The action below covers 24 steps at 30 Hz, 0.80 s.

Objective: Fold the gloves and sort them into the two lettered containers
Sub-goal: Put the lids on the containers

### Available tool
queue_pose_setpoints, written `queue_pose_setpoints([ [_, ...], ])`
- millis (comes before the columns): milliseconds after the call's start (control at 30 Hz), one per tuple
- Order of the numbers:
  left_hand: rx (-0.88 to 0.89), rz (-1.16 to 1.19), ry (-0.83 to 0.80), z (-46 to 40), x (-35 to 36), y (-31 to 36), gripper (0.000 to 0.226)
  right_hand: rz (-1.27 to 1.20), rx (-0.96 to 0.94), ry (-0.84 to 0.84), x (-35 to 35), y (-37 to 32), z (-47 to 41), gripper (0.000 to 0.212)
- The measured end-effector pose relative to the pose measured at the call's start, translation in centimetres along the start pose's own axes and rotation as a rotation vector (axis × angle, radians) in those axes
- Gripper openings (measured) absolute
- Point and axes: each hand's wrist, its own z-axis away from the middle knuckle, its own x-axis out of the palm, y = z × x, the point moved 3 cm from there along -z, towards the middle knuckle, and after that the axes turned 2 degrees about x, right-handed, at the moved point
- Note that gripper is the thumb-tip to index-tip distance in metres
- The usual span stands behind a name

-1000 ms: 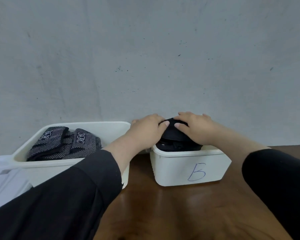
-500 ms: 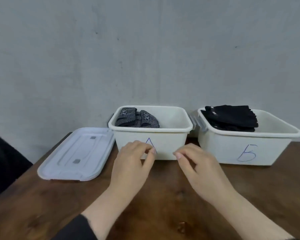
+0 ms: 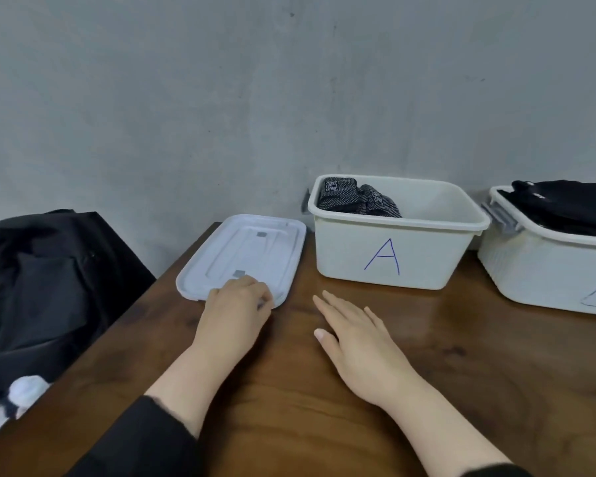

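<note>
The white container marked A point(image 3: 355, 249) stands at the back of the wooden table, with folded grey patterned gloves point(image 3: 355, 199) in its left end. To its right, cut by the frame edge, the second white container point(image 3: 537, 270) holds folded black gloves point(image 3: 565, 204). A white lid point(image 3: 245, 249) lies flat to the left of container A. My left hand point(image 3: 236, 311) has its fingers curled over the lid's near edge. My right hand point(image 3: 353, 335) hovers flat over the table, fingers apart, holding nothing.
A black bag point(image 3: 45, 280) sits on a chair beyond the table's left edge. Something white point(image 3: 26, 390) lies below it. The grey wall runs directly behind the containers.
Both hands came away from the black gloves in the right container and moved left. My left hand now grips the lid's near edge. The view has swung left.
</note>
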Motion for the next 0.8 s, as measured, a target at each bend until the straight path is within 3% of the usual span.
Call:
queue_pose_setpoints([
  [433, -0.135, 0.171, 0.05, 0.1, -0.4, 0.3, 0.011, -0.027, 0.01, 0.021, 0.2, -0.2, 0.3, 0.053],
  [600, -0.104, 0.164, 0.267, 0.0, -2.3, 1.0, 0.013, -0.026, 0.006, 0.026, 0.1, -0.2, 0.4, 0.053],
  [800, -0.167, 0.342, 0.46, 0.8, -5.0, 2.2, 0.025, -0.093, -0.009, 0.063, -0.1, -0.2, 0.4, 0.052],
])
